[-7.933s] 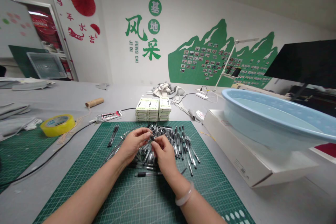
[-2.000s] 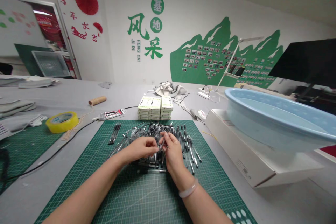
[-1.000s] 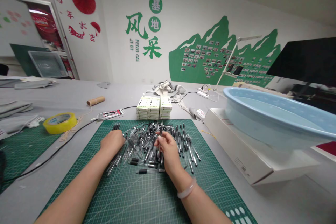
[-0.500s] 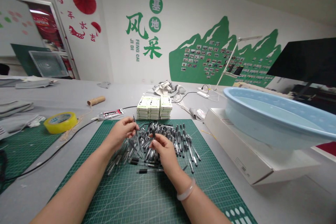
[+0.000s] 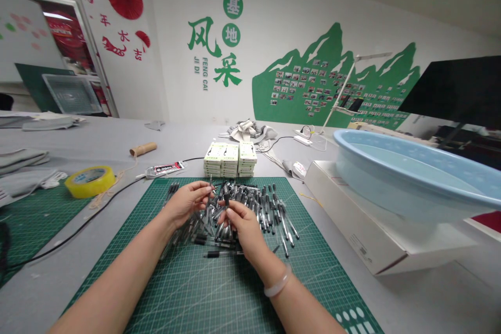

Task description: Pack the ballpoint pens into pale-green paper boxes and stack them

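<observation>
In my left hand (image 5: 190,201), thumb and fingers pinch a slim dark pen refill (image 5: 210,188), held upright with its tip pointing up. Close beside it, my right hand (image 5: 243,222) is closed on a pen (image 5: 227,198), its black end upward; the lower part is hidden by my fingers. Both hands hover over a heap of clear pens (image 5: 270,209) with black ends, heaped on a green cutting mat (image 5: 203,297). Some pens lie partly hidden behind my left wrist.
Behind the mat stand stacked small boxes (image 5: 229,159). A glue packet (image 5: 165,169), yellow tape roll (image 5: 90,181) and wooden stick (image 5: 143,148) lie left. At right, a blue basin (image 5: 391,188) rests on a white box (image 5: 364,235). A black cable (image 5: 84,227) crosses the table.
My left hand has moved right with the pen refill, nearer to my right hand. The right hand and its pen have barely shifted.
</observation>
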Tool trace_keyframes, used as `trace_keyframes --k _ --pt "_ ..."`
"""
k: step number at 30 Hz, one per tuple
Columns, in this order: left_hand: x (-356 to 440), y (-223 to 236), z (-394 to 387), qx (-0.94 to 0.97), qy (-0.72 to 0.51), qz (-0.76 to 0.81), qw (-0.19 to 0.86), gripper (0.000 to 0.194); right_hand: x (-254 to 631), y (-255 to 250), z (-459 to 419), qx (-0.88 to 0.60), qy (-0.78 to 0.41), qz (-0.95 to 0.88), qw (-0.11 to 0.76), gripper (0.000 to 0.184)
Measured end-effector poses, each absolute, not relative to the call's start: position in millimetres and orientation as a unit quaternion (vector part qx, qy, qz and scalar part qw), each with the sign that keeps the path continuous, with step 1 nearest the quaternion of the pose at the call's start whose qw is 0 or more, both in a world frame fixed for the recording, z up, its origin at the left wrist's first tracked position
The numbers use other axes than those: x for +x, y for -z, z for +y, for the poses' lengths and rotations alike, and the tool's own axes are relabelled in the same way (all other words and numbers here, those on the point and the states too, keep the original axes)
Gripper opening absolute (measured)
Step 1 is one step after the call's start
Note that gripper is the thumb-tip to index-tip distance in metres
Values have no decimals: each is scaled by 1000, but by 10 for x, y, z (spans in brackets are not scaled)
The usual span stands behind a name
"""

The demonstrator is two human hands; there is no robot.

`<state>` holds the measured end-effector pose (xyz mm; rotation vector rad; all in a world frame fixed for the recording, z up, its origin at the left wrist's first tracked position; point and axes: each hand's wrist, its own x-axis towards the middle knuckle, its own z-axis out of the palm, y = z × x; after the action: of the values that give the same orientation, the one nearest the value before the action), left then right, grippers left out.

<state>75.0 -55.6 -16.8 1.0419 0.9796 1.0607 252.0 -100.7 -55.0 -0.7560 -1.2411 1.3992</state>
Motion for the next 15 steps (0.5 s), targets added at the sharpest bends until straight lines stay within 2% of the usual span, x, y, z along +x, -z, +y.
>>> trace_keyframes --k 9,15 --pt "889 168 -623 446 -455 402 657 35 2480 508 -1032 -314 -602 -528 510 28" --pt "901 201 -620 455 -449 406 653 28 2485 533 -1043 -298 -639 -530 471 28"
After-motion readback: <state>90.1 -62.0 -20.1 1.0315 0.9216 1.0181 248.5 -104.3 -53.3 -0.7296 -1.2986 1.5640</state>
